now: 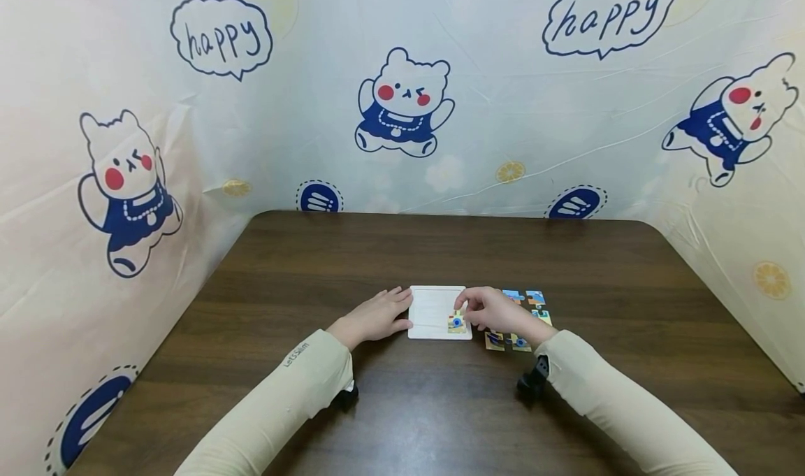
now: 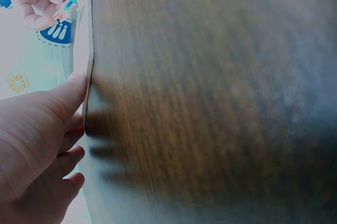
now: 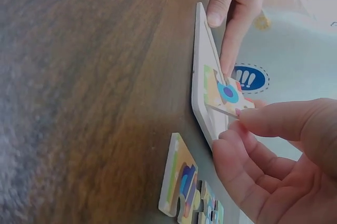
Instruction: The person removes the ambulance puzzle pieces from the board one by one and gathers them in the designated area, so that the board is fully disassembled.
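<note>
A white puzzle tray (image 1: 430,308) with a raised rim lies flat on the table. My left hand (image 1: 377,316) rests at its left edge with fingers spread; in the left wrist view the thumb (image 2: 73,95) touches the rim. Over the tray's right part my right hand (image 1: 497,311) pinches a puzzle piece (image 3: 229,93) between thumb and fingers. The piece is yellow with a blue round shape, and in the right wrist view it sits tilted, its far end at the tray. Whether it touches the tray floor I cannot tell.
Several loose puzzle pieces (image 1: 521,342) lie right of the tray, partly hidden under my right hand and forearm. The brown wooden table (image 1: 327,252) extends around them. A printed cloth (image 1: 490,112) with cartoon bears hangs behind and along the sides.
</note>
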Motion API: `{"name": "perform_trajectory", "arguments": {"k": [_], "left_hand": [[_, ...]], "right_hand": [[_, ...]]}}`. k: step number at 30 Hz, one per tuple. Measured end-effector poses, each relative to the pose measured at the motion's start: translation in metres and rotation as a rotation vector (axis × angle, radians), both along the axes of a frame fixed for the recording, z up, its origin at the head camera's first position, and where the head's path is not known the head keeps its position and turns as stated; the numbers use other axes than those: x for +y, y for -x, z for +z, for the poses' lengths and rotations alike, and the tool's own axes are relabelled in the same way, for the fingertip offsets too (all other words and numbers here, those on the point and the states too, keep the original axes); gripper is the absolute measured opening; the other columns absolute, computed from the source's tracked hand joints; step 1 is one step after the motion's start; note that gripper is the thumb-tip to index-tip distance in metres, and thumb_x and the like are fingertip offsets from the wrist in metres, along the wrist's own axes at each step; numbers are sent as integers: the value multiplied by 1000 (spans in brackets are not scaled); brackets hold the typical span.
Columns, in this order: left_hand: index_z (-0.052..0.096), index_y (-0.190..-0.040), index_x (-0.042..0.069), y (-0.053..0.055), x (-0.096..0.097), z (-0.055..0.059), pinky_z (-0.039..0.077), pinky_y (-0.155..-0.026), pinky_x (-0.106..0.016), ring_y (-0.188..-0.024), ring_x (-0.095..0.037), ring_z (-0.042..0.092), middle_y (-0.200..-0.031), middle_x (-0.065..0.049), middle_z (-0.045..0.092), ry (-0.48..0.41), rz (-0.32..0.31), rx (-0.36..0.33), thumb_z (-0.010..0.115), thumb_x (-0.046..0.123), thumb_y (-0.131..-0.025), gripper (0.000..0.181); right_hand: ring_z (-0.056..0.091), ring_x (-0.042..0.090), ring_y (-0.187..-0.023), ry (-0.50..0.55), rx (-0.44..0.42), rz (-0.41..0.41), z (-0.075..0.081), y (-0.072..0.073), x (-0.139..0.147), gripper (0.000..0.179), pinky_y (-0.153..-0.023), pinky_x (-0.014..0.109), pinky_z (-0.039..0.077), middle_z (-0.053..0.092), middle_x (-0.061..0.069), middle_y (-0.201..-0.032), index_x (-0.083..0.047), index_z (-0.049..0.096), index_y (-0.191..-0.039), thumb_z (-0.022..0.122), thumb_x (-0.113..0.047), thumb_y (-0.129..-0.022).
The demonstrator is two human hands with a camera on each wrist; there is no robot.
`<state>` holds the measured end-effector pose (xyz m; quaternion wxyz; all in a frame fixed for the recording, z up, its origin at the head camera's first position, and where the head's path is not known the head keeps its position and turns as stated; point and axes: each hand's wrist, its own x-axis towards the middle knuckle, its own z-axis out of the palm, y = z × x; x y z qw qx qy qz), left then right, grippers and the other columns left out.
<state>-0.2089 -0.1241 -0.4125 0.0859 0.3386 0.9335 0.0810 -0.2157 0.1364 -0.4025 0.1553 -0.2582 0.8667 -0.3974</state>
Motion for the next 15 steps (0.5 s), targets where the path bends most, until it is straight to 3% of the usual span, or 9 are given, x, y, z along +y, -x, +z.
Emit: {"name": "perform_trajectory", "arguments": {"k": [8, 15], "left_hand": [[38, -138, -4, -1, 0, 0, 22, -105, -46, -132, -34, 26, -143, -18, 33, -9, -9, 5, 53, 29, -94, 57], [37, -138, -4, 0, -1, -1, 22, -106, -45, -132, -34, 26, -143, -18, 32, -5, -12, 9, 52, 30, -95, 57]], "right_hand": [[52, 18, -55, 27, 12, -2, 0, 0, 1, 15, -52, 34, 49, 53, 6, -68, -5, 62, -96, 57, 4, -85], [52, 21, -61, 71, -43, -36, 9, 1, 11, 14, -56, 38, 51, 54, 10, -72, -3, 62, -98, 57, 3, -86]]}}
